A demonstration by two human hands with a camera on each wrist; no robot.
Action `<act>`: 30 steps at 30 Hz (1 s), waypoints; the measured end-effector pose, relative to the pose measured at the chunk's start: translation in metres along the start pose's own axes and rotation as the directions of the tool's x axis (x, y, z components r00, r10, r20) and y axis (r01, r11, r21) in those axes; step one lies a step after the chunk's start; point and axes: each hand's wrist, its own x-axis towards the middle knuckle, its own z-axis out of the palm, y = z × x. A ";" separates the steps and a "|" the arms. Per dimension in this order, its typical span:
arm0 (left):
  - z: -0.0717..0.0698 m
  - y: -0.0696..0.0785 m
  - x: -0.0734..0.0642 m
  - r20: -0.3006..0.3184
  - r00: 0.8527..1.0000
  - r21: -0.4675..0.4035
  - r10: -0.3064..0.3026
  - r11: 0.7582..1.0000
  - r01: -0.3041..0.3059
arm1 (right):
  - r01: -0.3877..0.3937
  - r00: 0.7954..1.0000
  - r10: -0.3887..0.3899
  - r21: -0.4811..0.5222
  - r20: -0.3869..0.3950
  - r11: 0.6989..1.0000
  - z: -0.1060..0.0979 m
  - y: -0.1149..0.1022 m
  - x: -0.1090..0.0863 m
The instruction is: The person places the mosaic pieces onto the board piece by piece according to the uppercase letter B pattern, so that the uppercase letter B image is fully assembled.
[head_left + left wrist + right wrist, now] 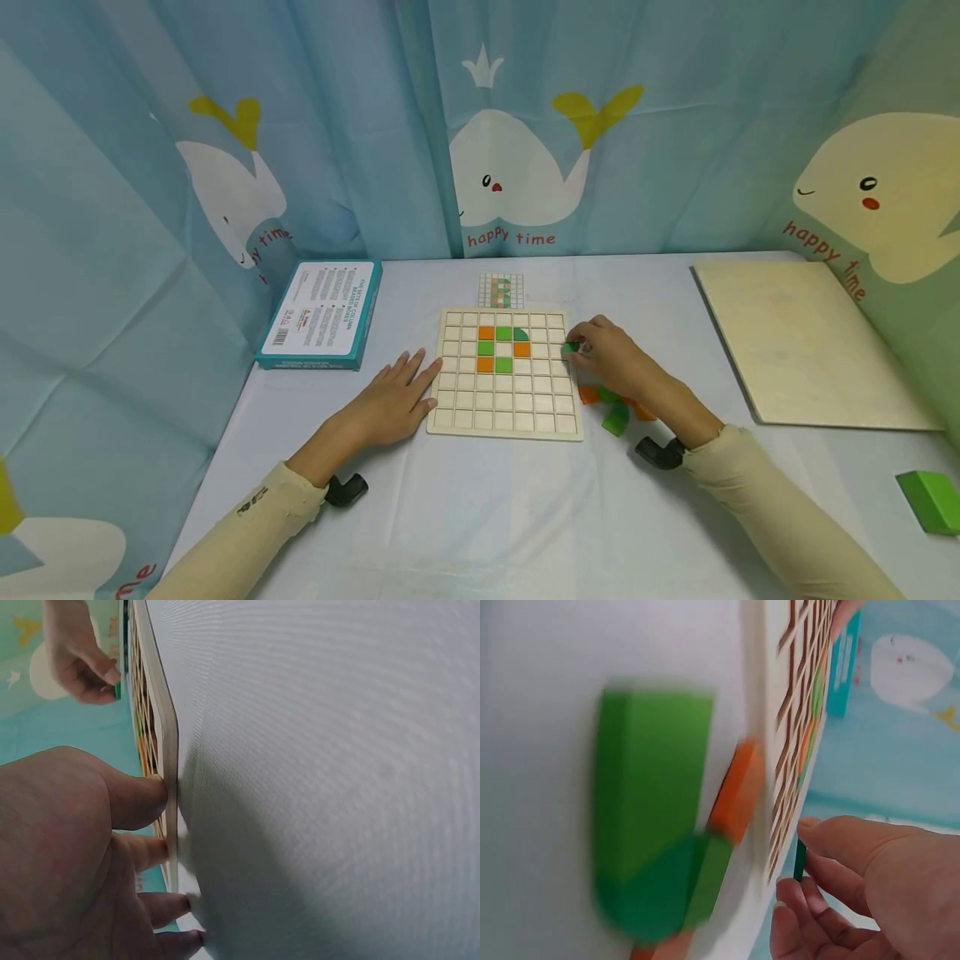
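Note:
A square wooden grid board (491,421) lies on the table, with several orange and green tiles (504,365) set in its upper middle cells. One dark green quarter-round tile (521,334) sits at the top right of that group. My left hand (393,398) rests with spread fingers against the board's left edge; in the left wrist view its thumb and fingertips touch the rim. Over the right edge, my right hand (611,354) pinches a dark green tile (801,860) between thumb and fingers. Below it lies a pile of loose green and orange tiles (617,418), partly hidden by the hand.
A printed pattern card (501,291) lies just beyond the board. A teal-edged box (322,312) stands at the back left. On the right are a large pale wooden panel (813,342) and a green block (930,500). Curtains close off the back and sides.

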 end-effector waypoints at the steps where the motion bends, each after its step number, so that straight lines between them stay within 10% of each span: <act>1: 0.000 0.000 0.000 -0.001 1.000 -0.003 0.001 1.000 -0.001 | 0.020 1.000 -0.020 0.005 0.007 1.000 0.002 -0.004 0.000; 12: 0.001 0.000 0.000 -0.001 1.000 -0.007 -0.003 1.000 0.003 | 0.202 0.979 -0.200 -0.057 0.037 0.978 0.034 -0.034 0.008; 30: 0.000 0.001 0.000 0.003 1.000 0.006 -0.003 1.000 0.003 | 0.280 0.960 -0.281 -0.059 -0.007 0.958 0.040 -0.043 0.014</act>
